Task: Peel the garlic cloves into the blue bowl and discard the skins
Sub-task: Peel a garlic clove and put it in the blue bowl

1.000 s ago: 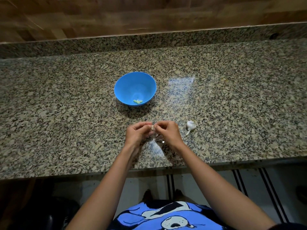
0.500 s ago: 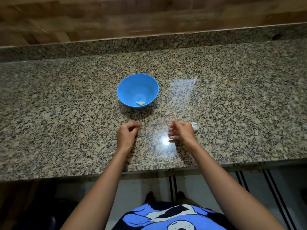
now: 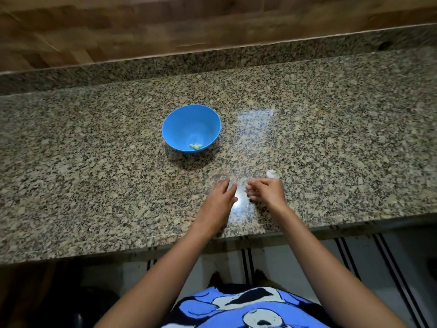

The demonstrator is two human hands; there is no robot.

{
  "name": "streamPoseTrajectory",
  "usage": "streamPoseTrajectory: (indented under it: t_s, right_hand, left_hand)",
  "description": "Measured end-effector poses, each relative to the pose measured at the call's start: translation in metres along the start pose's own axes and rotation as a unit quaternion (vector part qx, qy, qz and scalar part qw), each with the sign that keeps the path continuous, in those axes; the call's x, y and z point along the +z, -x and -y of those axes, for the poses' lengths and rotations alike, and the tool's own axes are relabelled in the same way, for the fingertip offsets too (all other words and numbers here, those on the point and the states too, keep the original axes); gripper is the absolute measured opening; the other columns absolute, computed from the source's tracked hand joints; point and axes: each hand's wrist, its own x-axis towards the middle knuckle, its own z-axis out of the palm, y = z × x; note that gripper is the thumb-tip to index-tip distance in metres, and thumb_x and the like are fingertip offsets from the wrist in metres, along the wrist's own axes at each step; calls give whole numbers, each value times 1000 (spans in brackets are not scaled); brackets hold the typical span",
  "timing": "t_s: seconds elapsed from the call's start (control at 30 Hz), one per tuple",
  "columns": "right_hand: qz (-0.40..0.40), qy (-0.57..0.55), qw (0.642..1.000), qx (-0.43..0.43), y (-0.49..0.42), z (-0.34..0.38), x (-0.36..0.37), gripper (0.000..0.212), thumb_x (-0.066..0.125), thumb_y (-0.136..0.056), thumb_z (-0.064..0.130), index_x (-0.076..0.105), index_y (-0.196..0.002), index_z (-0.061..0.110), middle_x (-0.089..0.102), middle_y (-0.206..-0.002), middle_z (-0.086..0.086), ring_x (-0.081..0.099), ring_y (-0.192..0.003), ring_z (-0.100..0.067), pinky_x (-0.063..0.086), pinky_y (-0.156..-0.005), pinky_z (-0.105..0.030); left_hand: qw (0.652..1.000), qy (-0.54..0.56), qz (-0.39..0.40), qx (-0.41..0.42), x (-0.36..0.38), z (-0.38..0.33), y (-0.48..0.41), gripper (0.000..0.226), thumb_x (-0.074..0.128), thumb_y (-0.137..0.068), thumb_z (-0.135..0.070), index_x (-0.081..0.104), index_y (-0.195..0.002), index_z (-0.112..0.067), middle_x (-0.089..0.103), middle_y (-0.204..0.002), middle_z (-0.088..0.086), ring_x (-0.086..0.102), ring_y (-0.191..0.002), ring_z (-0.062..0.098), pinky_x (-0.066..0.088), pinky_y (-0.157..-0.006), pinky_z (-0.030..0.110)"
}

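The blue bowl (image 3: 182,129) stands on the granite counter (image 3: 94,176), with a few pale peeled garlic pieces (image 3: 195,146) at its bottom. The white garlic head (image 3: 271,174) lies on the counter just behind my right hand (image 3: 266,191), partly hidden by it. The fingers of my right hand are curled down on the counter; whatever may be inside them is hidden. My left hand (image 3: 220,200) is blurred, with its fingers stretched forward flat over the counter, close beside the right hand's fingertips.
The counter's front edge (image 3: 236,233) runs just below my wrists. A granite backsplash and a wooden wall (image 3: 212,27) close off the back. A bright light reflection lies between my hands.
The hands, which pinched a clove together a second ago, came apart. Since then my left hand has opened and slid right towards the right hand, which has stayed by the garlic head.
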Motion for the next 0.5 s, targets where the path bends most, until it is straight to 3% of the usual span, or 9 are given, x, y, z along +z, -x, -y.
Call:
streamPoseTrajectory:
  t_s: [0.1, 0.2, 0.27, 0.33, 0.4, 0.47, 0.5]
  right_hand:
    - [6, -18, 1000, 1, 4, -1, 0, 15, 51, -92, 4, 65, -90, 1, 65, -73, -10, 58, -59, -16, 49, -52, -20]
    - [24, -58, 998, 22, 9, 0, 4, 18, 48, -93, 2, 63, -82, 2, 61, -68, -8, 54, -54, -15, 46, -46, -17]
    - [32, -61, 997, 38, 11, 0, 6, 16, 50, -92, 3, 63, -85, 0, 62, -66, -9, 54, -51, -14, 47, -47, -19]
    - [51, -48, 996, 53, 15, -1, 10, 12, 55, -91, 5, 64, -87, -2, 65, -70, -10, 59, -55, -15, 52, -53, -21]
    - [77, -45, 993, 76, 19, -3, 15, 9, 61, -88, 6, 63, -88, -2, 67, -80, -12, 65, -66, -19, 56, -61, -23]
    - [89, -76, 988, 99, 22, -3, 18, 6, 63, -85, 0, 61, -89, -4, 67, -86, -16, 67, -71, -21, 58, -64, -23]
    - [93, -99, 985, 108, 22, -2, 19, 7, 62, -84, -3, 60, -91, -4, 67, -87, -17, 67, -73, -21, 58, -65, -24]
  left_hand:
    - [992, -41, -33, 117, 0, 14, 17, 26, 69, -80, -3, 66, -105, 0, 65, -111, 20, 65, -98, 32, 57, -80, 39]
    - [988, -62, -46, 137, -3, 26, 23, 19, 75, -69, 4, 66, -85, -3, 66, -83, 10, 63, -70, 24, 57, -57, 37]
    - [994, -43, -64, 73, -7, 23, 19, 13, 72, -76, 2, 68, -84, -7, 66, -82, 6, 62, -69, 19, 56, -59, 34]
    - [986, 101, -99, -92, -15, 13, 10, 11, 66, -84, -2, 70, -91, -9, 68, -87, 1, 64, -75, 15, 56, -71, 27]
    - [908, 320, -89, -255, -29, 4, -1, 14, 68, -82, -2, 71, -94, -7, 71, -90, 3, 67, -79, 15, 57, -75, 25]
    - [837, 462, -66, -284, -42, -5, -8, 14, 70, -78, 2, 71, -91, -5, 72, -89, 11, 69, -82, 21, 58, -77, 29]
    - [834, 478, -60, -269, -47, -9, -9, 14, 71, -78, 3, 70, -89, -6, 71, -88, 13, 70, -84, 23, 58, -78, 31]
